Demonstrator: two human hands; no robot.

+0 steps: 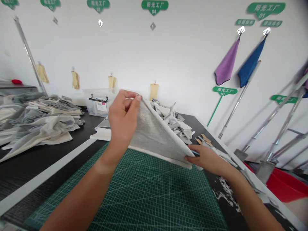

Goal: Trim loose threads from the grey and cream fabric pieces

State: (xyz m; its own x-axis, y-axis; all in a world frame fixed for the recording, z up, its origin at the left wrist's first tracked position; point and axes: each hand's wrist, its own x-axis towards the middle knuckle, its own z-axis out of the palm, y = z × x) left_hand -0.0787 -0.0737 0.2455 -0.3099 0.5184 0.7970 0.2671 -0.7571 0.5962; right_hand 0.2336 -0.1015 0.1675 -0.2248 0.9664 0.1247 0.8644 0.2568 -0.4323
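A grey cloth with thick white edges (154,134) is stretched in the air between both hands, over a green cutting mat (154,192). My left hand (124,118) pinches its upper corner between thumb and fingertips. Lower on the right, my right hand (207,158) is closed on the opposite end of the cloth. A thin blue object (196,153) shows between the right fingers, too little of it visible to name. The cloth hides part of the mat's far edge.
Crumpled grey and white cloths (40,118) are heaped at left. Behind the hands stand a clear plastic box (96,109) and a scrap pile (178,123). White trimmings (227,194) lie right of the mat. A red bucket (286,184) stands beyond the table edge.
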